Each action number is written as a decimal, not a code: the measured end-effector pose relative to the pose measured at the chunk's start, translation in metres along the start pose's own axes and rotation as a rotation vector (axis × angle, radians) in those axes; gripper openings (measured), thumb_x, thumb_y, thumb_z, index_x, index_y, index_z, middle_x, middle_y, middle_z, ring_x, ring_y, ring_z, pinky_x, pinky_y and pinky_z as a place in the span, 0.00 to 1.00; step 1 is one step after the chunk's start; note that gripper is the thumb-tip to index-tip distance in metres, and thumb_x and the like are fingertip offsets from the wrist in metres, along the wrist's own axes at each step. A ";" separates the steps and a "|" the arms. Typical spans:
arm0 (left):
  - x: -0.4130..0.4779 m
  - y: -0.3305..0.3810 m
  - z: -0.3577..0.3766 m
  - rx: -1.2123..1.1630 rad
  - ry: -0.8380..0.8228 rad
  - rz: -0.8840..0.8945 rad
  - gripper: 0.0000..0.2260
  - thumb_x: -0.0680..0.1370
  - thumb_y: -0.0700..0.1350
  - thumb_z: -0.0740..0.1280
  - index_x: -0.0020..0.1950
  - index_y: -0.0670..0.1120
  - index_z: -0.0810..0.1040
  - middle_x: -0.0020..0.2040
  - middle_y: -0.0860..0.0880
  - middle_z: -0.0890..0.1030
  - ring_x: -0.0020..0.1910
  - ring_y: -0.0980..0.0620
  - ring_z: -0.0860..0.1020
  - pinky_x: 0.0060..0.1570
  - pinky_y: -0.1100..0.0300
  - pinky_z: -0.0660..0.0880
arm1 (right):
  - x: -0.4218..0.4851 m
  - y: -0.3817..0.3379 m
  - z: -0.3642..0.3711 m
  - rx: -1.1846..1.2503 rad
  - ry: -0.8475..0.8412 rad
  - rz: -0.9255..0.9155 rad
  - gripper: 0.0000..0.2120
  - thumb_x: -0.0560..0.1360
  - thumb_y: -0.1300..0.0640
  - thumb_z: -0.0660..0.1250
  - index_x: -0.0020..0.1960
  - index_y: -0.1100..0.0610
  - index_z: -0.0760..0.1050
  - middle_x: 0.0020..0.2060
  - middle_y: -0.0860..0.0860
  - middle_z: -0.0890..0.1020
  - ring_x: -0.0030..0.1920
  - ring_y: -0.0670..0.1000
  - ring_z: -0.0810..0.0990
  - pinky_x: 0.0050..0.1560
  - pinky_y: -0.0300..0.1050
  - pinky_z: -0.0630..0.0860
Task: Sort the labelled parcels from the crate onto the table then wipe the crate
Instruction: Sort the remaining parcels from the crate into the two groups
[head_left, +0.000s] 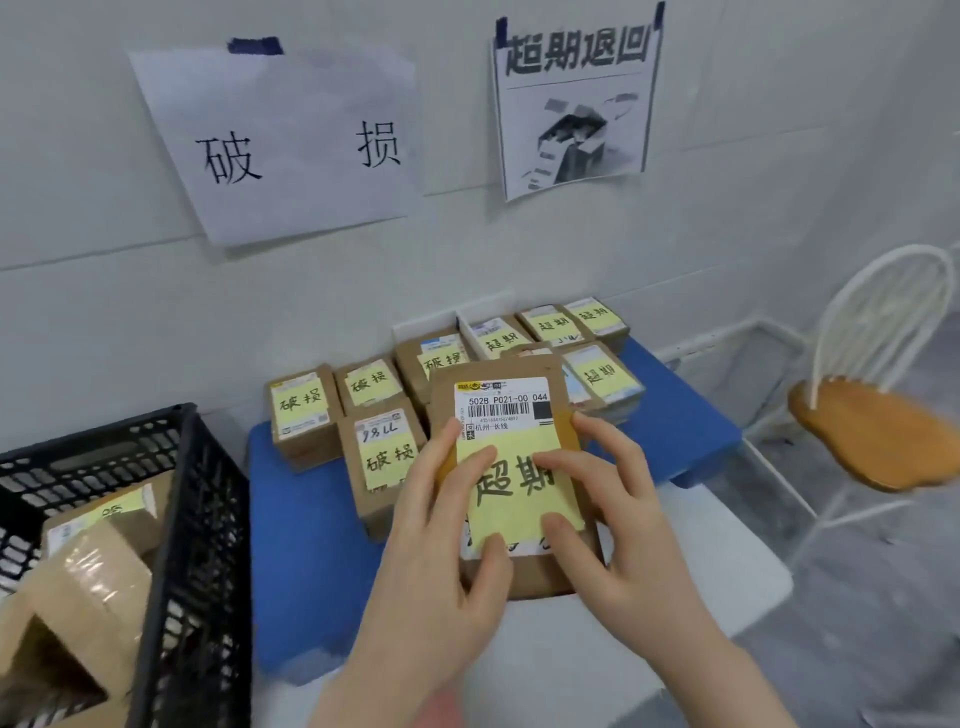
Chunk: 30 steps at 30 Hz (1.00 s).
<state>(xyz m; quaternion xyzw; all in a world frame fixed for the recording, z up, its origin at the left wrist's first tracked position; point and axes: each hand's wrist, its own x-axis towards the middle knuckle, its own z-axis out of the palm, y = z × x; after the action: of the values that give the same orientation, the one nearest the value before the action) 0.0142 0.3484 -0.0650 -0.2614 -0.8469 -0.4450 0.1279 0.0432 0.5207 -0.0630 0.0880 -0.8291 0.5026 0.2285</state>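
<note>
Left hand (441, 525) and right hand (618, 519) grip the parcel (501, 402), fingers curled round it, above the near edge of the table (301, 519); advise setting it flat, label up, beside the matching parcels (602, 376) at the far right corner.

Both forearms reach forward; left hand (441, 519) and right hand (618, 519) grip one parcel (540, 574), thumbs on top.

Wall sheet (291, 140): "破损"; poster (574, 104): "超期退回"; held parcel (503, 408): "502B P021-00 044"; yellow note (519, 499): "超期".

Brown yellow-noted parcel (514, 499) over blue table (306, 519); more parcels (98, 525) in black crate (192, 519).
</note>
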 end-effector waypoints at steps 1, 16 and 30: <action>0.001 0.011 0.015 0.001 -0.008 0.009 0.25 0.74 0.53 0.57 0.72 0.54 0.67 0.77 0.61 0.53 0.76 0.59 0.56 0.63 0.51 0.73 | -0.006 0.005 -0.017 -0.001 0.011 0.016 0.18 0.73 0.60 0.68 0.61 0.48 0.75 0.70 0.44 0.63 0.67 0.48 0.71 0.55 0.33 0.74; 0.043 0.061 0.153 -0.031 -0.235 0.030 0.27 0.72 0.57 0.54 0.72 0.57 0.64 0.75 0.68 0.45 0.75 0.59 0.52 0.65 0.58 0.71 | -0.029 0.086 -0.135 -0.108 0.131 0.202 0.19 0.71 0.60 0.66 0.58 0.42 0.76 0.68 0.40 0.66 0.61 0.43 0.76 0.45 0.36 0.78; 0.152 0.050 0.274 0.088 -0.300 -0.027 0.29 0.73 0.59 0.53 0.74 0.56 0.60 0.76 0.64 0.43 0.75 0.59 0.49 0.60 0.60 0.73 | 0.060 0.209 -0.209 -0.167 0.114 0.213 0.17 0.71 0.61 0.63 0.58 0.50 0.77 0.67 0.43 0.67 0.65 0.38 0.69 0.49 0.26 0.73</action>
<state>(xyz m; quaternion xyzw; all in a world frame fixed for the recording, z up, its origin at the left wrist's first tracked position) -0.0800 0.6468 -0.1194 -0.3078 -0.8786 -0.3651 0.0056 -0.0275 0.8080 -0.1190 -0.0486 -0.8584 0.4575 0.2271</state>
